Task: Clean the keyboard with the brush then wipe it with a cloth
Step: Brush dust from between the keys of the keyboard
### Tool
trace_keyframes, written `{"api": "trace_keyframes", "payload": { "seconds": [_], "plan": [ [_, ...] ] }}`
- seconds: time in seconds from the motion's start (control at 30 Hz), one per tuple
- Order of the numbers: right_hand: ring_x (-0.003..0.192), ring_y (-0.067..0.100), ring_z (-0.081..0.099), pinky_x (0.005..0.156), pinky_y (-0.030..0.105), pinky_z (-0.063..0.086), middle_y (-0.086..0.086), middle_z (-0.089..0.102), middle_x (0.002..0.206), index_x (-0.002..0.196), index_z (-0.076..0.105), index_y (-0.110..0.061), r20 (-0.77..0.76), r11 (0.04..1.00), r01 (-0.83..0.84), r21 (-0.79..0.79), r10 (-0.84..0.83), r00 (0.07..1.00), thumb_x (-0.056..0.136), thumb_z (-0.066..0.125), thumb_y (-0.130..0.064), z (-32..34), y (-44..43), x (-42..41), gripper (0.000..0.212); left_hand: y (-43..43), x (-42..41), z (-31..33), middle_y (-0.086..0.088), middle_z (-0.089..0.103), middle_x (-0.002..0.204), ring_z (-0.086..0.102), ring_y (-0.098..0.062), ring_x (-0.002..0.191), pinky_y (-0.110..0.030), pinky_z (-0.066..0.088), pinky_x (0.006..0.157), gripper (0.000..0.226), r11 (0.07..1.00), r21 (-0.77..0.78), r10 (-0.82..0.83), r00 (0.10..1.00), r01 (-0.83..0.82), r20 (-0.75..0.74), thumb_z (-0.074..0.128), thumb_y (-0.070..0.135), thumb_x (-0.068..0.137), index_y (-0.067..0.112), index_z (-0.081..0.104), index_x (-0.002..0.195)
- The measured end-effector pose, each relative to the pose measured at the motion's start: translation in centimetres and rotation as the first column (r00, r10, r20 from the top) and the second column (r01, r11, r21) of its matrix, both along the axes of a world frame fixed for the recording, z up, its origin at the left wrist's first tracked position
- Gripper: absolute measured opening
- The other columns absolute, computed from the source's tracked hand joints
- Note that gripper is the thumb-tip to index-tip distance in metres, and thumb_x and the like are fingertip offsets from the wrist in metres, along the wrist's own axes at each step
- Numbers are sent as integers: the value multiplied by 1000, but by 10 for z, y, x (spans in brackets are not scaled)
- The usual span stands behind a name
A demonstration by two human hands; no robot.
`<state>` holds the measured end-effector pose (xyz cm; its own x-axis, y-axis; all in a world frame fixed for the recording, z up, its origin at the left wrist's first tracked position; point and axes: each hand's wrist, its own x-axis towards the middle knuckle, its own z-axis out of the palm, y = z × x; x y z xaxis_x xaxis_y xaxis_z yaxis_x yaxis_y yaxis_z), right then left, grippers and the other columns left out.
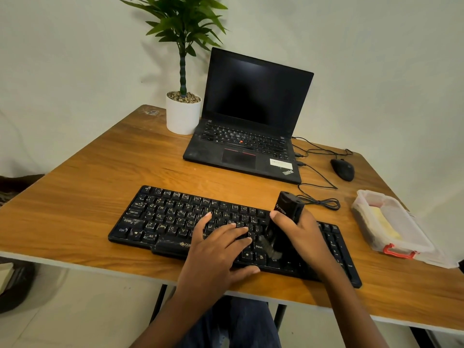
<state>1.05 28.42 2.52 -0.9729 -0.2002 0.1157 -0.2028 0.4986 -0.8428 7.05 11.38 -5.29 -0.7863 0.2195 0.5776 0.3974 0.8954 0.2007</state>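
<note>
A dusty black keyboard (pixel 165 217) lies across the near part of the wooden table (pixel 88 177). My right hand (pixel 301 227) grips a black brush tool (pixel 286 217), held tilted, with its bristles (pixel 270 247) touching the keys near the right Shift and Ctrl. My left hand (pixel 216 249) rests flat on the middle of the keyboard, fingers spread over the keys and thumb at the front edge. A yellowish cloth (pixel 384 224) lies inside a clear plastic box at the right.
An open black laptop (pixel 251 116) stands behind the keyboard, a potted plant (pixel 183 114) to its left. A black mouse (pixel 342 169) and cables (pixel 319 199) lie at the right rear. The clear box (pixel 411 244) has a red latch.
</note>
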Motion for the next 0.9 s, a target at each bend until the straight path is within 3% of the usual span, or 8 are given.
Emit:
{"api": "trace_keyframes", "payload": {
  "seconds": [0.07,0.2,0.47,0.63,0.8,0.9],
  "plan": [
    [76,20,60,66,29,48,7,59,79,85,53,-7,-12,999,41,35,-40,999,88,58,-27,2,2,-8,21,0,0,0,11,65,118,59,-8,111,-49,22,107,52,1000,4,0,1000,0,0,41,66,82,28,69,105],
    [64,7,55,54,12,41,-2,55,70,77,49,-18,-135,996,72,52,-64,989,87,59,-28,-2,-9,-14,18,0,0,0,11,65,117,60,-8,111,-49,22,107,52,1000,5,-2,1000,2,-7,42,66,82,28,70,104],
    [68,10,58,57,15,44,1,58,75,80,51,-15,-118,997,74,-3,-74,990,88,58,-28,-4,-11,-20,17,0,0,-1,11,65,118,59,-7,112,-49,22,107,51,1000,15,-5,1000,5,1,42,66,82,28,69,105],
    [74,17,58,64,26,46,3,56,78,85,51,-11,-13,1000,15,7,-15,1000,87,58,-27,-1,-10,-19,17,0,0,0,11,65,117,59,-7,111,-50,23,106,51,1000,15,-3,1000,3,-6,43,66,82,29,69,104],
    [65,7,53,58,17,43,-5,52,70,79,47,-20,-115,999,3,44,2,993,88,58,-28,-1,-15,-19,17,-1,0,0,11,65,117,59,-7,111,-49,22,107,51,1000,21,-8,1000,8,-4,43,66,82,28,70,104],
    [71,13,56,66,26,46,0,54,75,81,49,-12,-5,998,-26,-48,26,1000,89,58,-23,0,-8,-17,16,-1,0,0,12,65,117,59,-7,111,-49,21,108,51,1000,20,-7,1000,7,-1,43,66,82,28,69,104]
  ]
}}
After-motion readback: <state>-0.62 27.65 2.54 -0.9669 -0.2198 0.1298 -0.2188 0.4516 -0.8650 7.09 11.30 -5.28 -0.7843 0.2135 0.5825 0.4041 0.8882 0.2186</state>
